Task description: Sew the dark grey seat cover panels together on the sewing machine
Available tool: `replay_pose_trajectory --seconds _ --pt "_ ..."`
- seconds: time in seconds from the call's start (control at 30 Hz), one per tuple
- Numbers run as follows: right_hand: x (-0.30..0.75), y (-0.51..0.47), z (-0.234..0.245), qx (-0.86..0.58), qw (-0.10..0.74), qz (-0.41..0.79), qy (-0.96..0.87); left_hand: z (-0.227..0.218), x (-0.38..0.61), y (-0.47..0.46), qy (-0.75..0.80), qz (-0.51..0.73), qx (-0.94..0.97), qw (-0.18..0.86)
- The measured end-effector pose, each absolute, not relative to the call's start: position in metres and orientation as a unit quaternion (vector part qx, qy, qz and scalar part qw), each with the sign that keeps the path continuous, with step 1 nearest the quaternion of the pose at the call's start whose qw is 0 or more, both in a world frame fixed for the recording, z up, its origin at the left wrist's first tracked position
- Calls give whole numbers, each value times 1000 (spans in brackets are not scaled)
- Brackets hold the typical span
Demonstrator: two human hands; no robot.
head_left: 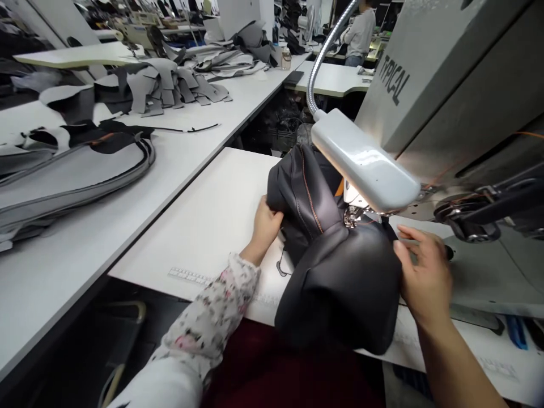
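A black leather-like cover (pixel 352 272) with orange stitching lies bunched on the sewing table, under the presser foot (pixel 351 217) of a sewing machine (pixel 408 73). My left hand (pixel 267 229) grips the cover's left edge, thumb on top and the other fingers mostly hidden behind it. On the other side, my right hand (pixel 425 272) is beside the cover's right edge, thumb and fingers apart; whether the fingertips touch the material is hard to tell. A white lamp (pixel 365 161) hangs over the needle area and hides part of it.
To the left runs a long white table (pixel 182 164) carrying grey cut pieces (pixel 165 85) and a grey-and-black sewn piece (pixel 80 170). Printed rulers (pixel 191 276) mark the sewing table's front. A bottle (pixel 286 58) stands farther back. Another person (pixel 359 37) is in the background.
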State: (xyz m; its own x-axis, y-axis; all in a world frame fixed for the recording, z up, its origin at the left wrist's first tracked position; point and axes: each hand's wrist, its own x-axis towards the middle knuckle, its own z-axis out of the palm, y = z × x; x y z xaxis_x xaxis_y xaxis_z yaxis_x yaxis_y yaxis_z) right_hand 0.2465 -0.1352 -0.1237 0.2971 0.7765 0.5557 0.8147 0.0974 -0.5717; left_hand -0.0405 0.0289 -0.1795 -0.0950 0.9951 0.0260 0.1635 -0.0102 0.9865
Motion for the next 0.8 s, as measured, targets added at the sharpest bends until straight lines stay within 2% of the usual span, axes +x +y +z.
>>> replay_pose_trajectory --seconds 0.13,0.23,0.3,0.37,0.5,0.63,0.8 --pt "247 -160 -78 -531 396 -96 -743 -162 -71 -32 541 496 599 320" --pt "243 -153 -50 -413 319 -65 -850 -139 -75 -69 416 403 787 214" --pt "240 -140 -42 -370 280 -20 -886 -125 -61 -77 306 331 871 198" --pt "240 -128 -43 -346 257 18 -902 -118 -42 -75 218 318 904 185" --pt "248 -119 -61 -314 260 22 -913 -119 -16 -58 85 402 904 113" --pt "255 -121 -73 -327 237 -19 -915 -111 -16 -44 8 394 916 82" --pt "248 -123 -59 -323 271 -12 -907 -91 -21 -40 68 332 937 79"
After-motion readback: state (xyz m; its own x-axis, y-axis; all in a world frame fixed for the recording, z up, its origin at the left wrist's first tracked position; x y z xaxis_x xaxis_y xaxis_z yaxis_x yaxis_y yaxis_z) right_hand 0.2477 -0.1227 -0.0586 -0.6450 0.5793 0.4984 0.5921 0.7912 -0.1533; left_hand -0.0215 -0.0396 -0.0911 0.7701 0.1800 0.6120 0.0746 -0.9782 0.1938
